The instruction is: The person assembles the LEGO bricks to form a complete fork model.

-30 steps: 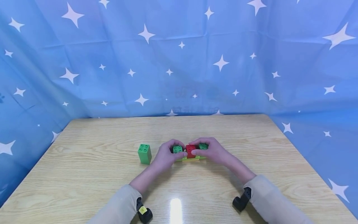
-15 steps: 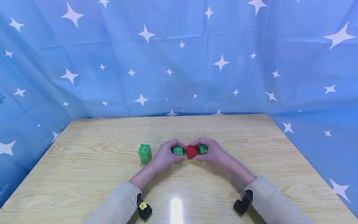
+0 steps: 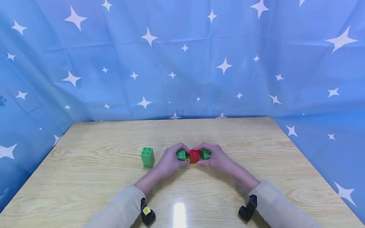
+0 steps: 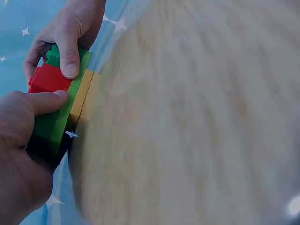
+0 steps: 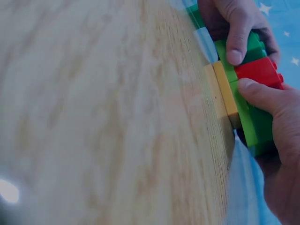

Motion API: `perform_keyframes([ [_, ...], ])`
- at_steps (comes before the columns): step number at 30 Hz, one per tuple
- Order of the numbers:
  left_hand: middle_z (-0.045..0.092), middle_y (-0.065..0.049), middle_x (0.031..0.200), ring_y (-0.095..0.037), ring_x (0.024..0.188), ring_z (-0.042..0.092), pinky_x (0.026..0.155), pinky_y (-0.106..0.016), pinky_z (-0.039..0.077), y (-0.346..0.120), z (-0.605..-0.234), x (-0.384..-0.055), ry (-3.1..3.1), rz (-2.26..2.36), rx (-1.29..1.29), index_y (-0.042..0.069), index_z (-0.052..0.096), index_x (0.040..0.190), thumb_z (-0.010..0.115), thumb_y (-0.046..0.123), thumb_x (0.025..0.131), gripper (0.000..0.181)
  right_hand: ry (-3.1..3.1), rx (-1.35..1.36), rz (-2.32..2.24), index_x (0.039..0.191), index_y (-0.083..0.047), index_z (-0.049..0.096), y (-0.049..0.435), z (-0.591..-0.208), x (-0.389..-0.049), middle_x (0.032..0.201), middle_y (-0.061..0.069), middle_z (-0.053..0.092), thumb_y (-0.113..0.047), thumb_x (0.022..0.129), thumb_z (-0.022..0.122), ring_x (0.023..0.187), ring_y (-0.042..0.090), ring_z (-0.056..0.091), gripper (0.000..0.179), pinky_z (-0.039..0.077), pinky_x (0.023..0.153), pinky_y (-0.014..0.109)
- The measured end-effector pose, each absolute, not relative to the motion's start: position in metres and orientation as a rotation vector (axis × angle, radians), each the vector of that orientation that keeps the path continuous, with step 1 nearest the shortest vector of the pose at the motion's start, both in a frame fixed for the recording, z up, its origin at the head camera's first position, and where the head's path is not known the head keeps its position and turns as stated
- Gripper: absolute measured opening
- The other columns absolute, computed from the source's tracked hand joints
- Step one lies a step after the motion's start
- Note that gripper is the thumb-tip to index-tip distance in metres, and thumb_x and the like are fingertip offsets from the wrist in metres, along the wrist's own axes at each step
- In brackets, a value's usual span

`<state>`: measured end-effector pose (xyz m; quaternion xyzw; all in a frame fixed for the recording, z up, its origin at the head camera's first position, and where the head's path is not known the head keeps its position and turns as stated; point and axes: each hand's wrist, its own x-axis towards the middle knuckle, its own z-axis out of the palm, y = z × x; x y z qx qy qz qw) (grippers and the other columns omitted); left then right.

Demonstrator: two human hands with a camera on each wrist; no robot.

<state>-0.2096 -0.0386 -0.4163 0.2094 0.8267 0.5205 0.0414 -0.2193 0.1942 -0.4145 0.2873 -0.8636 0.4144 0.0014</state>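
My left hand (image 3: 170,159) grips the left end of a toy building brick assembly, its thumb pressed along the front. The right hand (image 3: 215,156) holds the other end the same way. Between the fingertips shows a red brick (image 3: 194,156), flanked by a green brick (image 3: 181,154) on the left and another green brick (image 3: 206,154) on the right. In the left wrist view, light green plates (image 4: 67,110) run beneath the bricks, over a yellow base piece (image 4: 81,96). Fingers at the back are mostly hidden by the bricks.
Left of my left hand, a tall green brick stack (image 3: 147,157) stands upright on the wooden table (image 3: 99,152). Behind the table's far edge hangs a blue curtain (image 3: 119,63) with white stars.
Both thumbs have shifted lower, from the sides of the bricks and the red brick's face to the assembly's front lower edge. The assembly stays in about the same spot; the tall green stack is unmoved.
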Motion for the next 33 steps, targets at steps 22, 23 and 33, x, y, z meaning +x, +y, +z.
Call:
perform_keyframes([
  [22, 0.071, -0.002, 0.109, -0.019, 0.102, 0.062, 0.091, -0.038, 0.053, -0.0339, -0.4258, -0.2117, 2.626, 1.535, 0.730, 0.013, 0.064, 0.117, 0.087, -0.002, 0.077, 0.049, -2.684, 0.914, 1.219, 0.123, -0.014, 0.071, 0.1933, -0.4181, -0.2178, 0.112, -0.001, 0.074, -0.006, 0.075, 0.092, 0.104, 0.019, 0.066, 0.053, 0.052, 0.096, 0.047],
  [23, 0.071, -0.002, 0.109, -0.019, 0.103, 0.062, 0.091, -0.038, 0.052, -0.0340, -0.4260, -0.2117, 2.623, 1.539, 0.731, 0.012, 0.064, 0.118, 0.087, -0.002, 0.077, 0.049, -2.694, 0.900, 1.236, 0.123, -0.014, 0.071, 0.1936, -0.4183, -0.2177, 0.112, -0.001, 0.074, -0.007, 0.075, 0.092, 0.105, 0.020, 0.066, 0.053, 0.052, 0.096, 0.047],
  [33, 0.070, 0.000, 0.111, -0.018, 0.104, 0.061, 0.092, -0.039, 0.052, -0.0378, -0.4236, -0.2120, 2.582, 1.529, 0.729, 0.014, 0.064, 0.120, 0.086, 0.001, 0.080, 0.048, -2.731, 0.661, 1.481, 0.125, -0.014, 0.075, 0.1944, -0.4219, -0.2153, 0.120, 0.003, 0.073, -0.014, 0.077, 0.092, 0.116, 0.026, 0.064, 0.051, 0.050, 0.099, 0.048],
])
